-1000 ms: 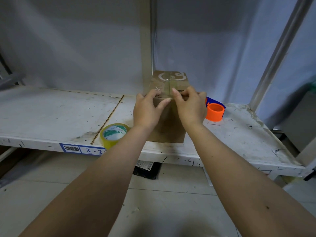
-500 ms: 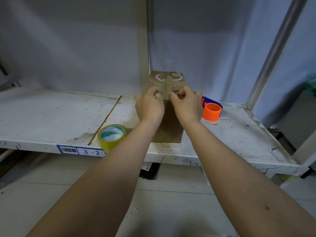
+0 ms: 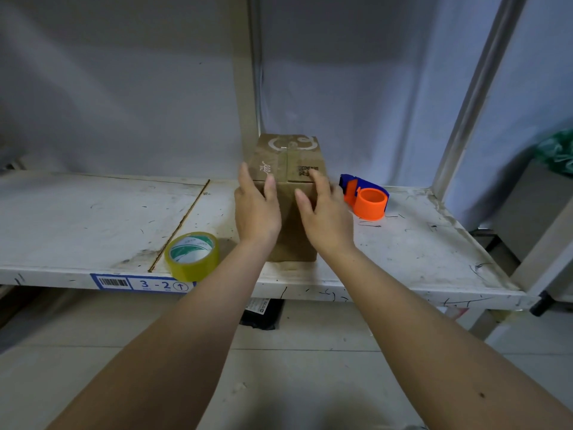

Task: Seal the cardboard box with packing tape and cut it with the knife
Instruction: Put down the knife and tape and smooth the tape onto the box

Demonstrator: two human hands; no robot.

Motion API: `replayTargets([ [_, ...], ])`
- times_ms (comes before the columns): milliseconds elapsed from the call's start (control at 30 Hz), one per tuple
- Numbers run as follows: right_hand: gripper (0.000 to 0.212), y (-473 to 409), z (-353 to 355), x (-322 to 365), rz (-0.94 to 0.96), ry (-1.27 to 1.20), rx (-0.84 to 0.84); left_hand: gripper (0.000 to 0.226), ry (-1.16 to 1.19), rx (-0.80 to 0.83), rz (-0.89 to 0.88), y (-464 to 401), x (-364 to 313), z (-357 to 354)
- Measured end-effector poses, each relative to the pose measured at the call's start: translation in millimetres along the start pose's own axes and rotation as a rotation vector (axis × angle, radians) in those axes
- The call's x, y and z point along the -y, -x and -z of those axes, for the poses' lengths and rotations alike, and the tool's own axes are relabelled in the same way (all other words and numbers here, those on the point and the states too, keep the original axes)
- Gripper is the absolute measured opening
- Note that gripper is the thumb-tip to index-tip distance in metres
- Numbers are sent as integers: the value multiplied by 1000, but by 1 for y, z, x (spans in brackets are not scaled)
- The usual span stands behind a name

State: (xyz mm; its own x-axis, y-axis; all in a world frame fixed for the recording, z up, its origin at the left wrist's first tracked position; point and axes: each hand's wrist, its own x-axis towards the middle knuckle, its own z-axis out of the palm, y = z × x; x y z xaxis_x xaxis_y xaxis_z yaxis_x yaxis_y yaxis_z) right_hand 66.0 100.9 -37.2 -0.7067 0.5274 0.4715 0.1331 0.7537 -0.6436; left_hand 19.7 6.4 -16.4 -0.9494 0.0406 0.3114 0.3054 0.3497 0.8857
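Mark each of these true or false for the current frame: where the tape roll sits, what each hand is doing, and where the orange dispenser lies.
1. The tape roll lies on the shelf left of the cardboard box. True.
2. The left hand holds the tape roll. False: open, against the box.
3. The orange dispenser lies right of the box. True.
4. The right hand holds a knife. False: empty, open at the box.

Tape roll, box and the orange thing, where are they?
tape roll [image 3: 192, 255], head view, on its top face
box [image 3: 288, 156], head view, on its closed top
orange thing [image 3: 370, 203], head view, on its round side
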Motion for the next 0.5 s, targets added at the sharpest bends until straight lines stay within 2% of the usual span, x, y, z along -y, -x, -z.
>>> replayTargets([
  [200, 68, -1, -3, -9, 28, 54, 18, 74, 8, 48, -86, -4, 18, 0],
  [500, 68, -50, -28, -12, -16, 33, 48, 64, 24, 108, -71, -59, 24, -11],
])
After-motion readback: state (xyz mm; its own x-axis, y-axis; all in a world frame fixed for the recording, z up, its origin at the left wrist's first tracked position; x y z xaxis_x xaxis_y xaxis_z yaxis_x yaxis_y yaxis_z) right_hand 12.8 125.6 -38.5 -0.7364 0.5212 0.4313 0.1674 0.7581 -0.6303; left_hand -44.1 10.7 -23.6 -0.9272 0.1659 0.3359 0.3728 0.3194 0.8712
